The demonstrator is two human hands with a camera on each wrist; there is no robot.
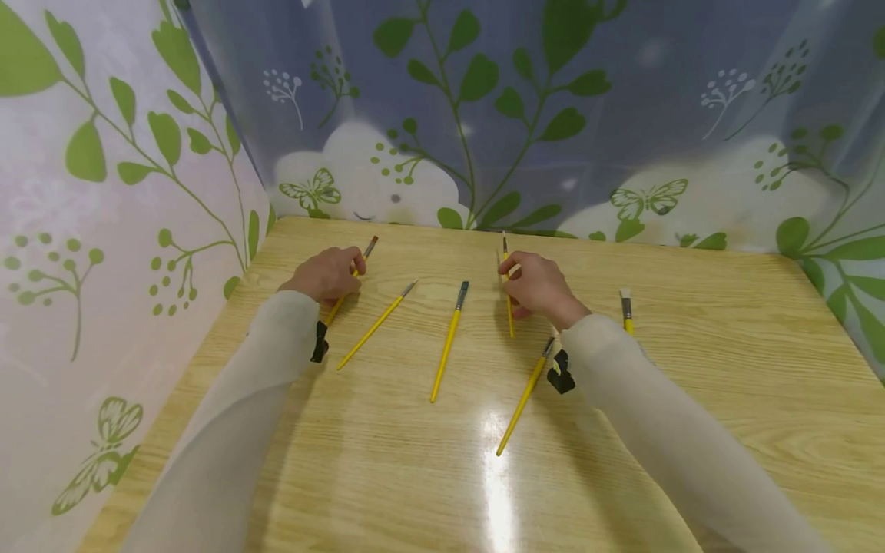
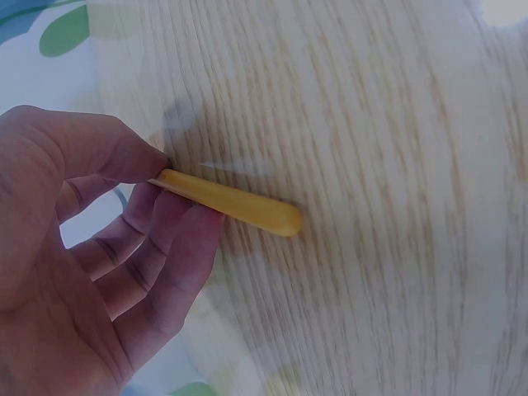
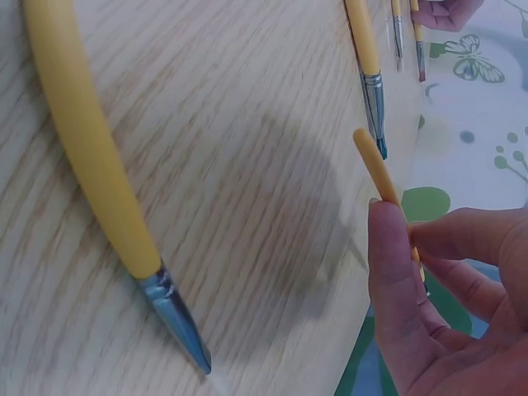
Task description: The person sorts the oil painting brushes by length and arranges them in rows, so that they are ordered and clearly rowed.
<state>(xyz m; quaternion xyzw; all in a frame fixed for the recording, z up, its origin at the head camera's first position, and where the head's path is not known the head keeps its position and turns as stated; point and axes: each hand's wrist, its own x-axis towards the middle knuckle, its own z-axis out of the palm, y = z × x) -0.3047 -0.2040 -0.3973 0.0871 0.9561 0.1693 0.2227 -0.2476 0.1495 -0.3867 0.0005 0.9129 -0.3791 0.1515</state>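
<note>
At the back left of the table, my left hand [image 1: 325, 274] pinches a yellow paintbrush [image 1: 369, 247] with reddish-brown bristles. Its rounded handle end [image 2: 235, 205] sticks out past thumb and fingers in the left wrist view. My right hand [image 1: 539, 284] holds a thin yellow paintbrush [image 1: 511, 316] between thumb and fingers, tip toward the back wall; its handle end [image 3: 378, 169] appears above the wood in the right wrist view. Between the hands lie a fine-tipped paintbrush [image 1: 376, 328] and a teal-tipped flat paintbrush [image 1: 449, 346]. Another flat paintbrush [image 1: 524, 399] lies below my right wrist.
A white-bristled paintbrush [image 1: 627, 307] lies right of my right hand, its handle partly hidden by the sleeve. The wooden table [image 1: 387, 461] meets a leaf-patterned covering [image 1: 415, 184] at the back and a similar one [image 1: 138, 230] on the left.
</note>
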